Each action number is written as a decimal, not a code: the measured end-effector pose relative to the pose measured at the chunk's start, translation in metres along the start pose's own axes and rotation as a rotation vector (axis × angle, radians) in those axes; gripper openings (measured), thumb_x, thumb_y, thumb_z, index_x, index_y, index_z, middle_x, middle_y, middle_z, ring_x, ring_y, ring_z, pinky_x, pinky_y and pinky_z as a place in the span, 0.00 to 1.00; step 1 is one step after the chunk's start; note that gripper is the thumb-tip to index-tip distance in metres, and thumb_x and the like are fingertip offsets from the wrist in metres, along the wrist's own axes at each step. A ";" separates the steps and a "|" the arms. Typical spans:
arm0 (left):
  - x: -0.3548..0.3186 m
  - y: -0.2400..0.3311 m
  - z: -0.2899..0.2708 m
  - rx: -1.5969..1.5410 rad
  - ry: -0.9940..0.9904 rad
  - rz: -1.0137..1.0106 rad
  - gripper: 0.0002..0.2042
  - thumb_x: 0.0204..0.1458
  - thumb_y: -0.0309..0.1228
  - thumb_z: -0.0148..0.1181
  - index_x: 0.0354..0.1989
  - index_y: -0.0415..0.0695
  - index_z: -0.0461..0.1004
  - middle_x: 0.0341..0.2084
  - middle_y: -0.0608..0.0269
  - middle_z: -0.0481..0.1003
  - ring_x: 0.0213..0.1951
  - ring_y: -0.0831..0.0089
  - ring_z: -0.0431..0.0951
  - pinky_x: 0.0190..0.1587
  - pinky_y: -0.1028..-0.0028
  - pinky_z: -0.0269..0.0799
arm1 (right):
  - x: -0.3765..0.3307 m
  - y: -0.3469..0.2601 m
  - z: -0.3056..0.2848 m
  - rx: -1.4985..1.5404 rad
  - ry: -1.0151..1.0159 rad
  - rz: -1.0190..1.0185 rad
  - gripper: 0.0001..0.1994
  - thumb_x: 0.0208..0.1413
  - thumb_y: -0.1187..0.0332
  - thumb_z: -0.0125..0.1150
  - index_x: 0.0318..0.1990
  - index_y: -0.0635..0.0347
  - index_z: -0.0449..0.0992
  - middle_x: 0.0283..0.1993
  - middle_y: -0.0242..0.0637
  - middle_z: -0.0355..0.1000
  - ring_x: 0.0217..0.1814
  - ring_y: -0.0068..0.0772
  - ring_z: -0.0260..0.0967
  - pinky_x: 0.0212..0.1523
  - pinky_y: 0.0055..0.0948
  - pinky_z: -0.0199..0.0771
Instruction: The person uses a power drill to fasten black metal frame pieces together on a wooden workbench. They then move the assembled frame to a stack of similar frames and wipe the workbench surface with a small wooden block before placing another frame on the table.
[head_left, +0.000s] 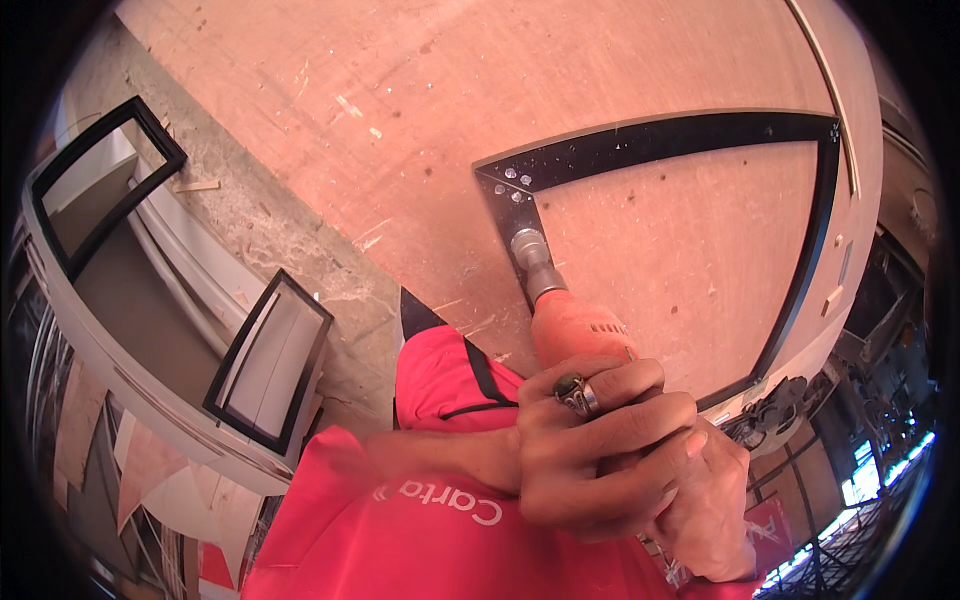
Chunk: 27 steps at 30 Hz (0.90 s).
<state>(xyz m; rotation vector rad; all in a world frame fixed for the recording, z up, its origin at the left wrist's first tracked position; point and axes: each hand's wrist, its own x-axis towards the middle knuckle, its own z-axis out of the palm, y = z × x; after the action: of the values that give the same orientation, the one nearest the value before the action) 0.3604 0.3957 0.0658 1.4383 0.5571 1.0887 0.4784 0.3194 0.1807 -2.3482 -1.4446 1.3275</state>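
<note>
A drill with an orange body (570, 325) points away from me, its metal chuck (544, 277) ending in a round, cup-shaped bit (527, 243). The bit is at the left bar of a black rectangular frame (670, 138), which lies on a plywood sheet (400, 110). My left hand (595, 440), with a ring on one finger, wraps over the rear of the drill. Below and to its right, my right hand (712, 505) is closed at the drill's back end, partly covered by the left. Several pale round spots show at the frame's near-left corner; I cannot tell what they are.
At the left, two more black frames, an upper one (172, 150) and a lower one (215, 400), rest by a white curved-looking panel (180, 425). A thin wooden strip (830, 90) runs along the right side of the plywood. Cluttered dark items (775, 410) stand at the right.
</note>
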 end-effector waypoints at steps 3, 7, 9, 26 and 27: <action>0.001 0.000 -0.001 0.002 -0.035 -0.010 0.12 0.43 0.26 0.62 0.37 0.38 0.82 0.28 0.51 0.82 0.25 0.65 0.80 0.25 0.68 0.72 | -0.001 0.000 0.000 0.025 -0.018 0.020 0.21 0.33 0.69 0.78 0.40 0.57 0.79 0.36 0.38 0.73 0.31 0.44 0.75 0.26 0.43 0.76; -0.002 0.001 0.000 0.012 -0.002 -0.035 0.12 0.42 0.25 0.62 0.37 0.39 0.81 0.27 0.52 0.82 0.24 0.66 0.78 0.24 0.69 0.72 | -0.001 0.002 -0.004 -0.040 -0.044 -0.018 0.22 0.31 0.70 0.78 0.40 0.56 0.79 0.36 0.37 0.72 0.30 0.44 0.75 0.25 0.43 0.75; -0.004 0.003 0.003 -0.001 0.022 -0.038 0.12 0.41 0.24 0.62 0.37 0.39 0.81 0.28 0.52 0.82 0.23 0.67 0.78 0.24 0.70 0.72 | 0.000 0.003 -0.005 -0.045 -0.071 -0.008 0.22 0.30 0.70 0.78 0.40 0.56 0.79 0.35 0.37 0.71 0.30 0.44 0.74 0.25 0.43 0.75; -0.005 0.001 0.008 0.032 0.051 -0.019 0.09 0.43 0.23 0.60 0.34 0.39 0.81 0.24 0.54 0.81 0.20 0.67 0.76 0.23 0.71 0.70 | 0.001 0.005 -0.007 -0.042 -0.062 -0.025 0.22 0.32 0.72 0.76 0.41 0.55 0.79 0.36 0.37 0.72 0.31 0.43 0.75 0.26 0.43 0.77; -0.005 0.001 0.009 0.017 0.075 -0.032 0.09 0.43 0.22 0.60 0.34 0.39 0.81 0.24 0.55 0.81 0.20 0.67 0.76 0.23 0.71 0.70 | 0.001 0.005 -0.007 -0.028 -0.072 -0.030 0.22 0.32 0.72 0.76 0.41 0.55 0.79 0.36 0.37 0.72 0.31 0.43 0.75 0.26 0.43 0.77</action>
<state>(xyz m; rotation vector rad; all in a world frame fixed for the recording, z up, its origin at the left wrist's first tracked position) 0.3655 0.3862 0.0667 1.4026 0.6419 1.1185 0.4873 0.3198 0.1819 -2.3087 -1.5216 1.4072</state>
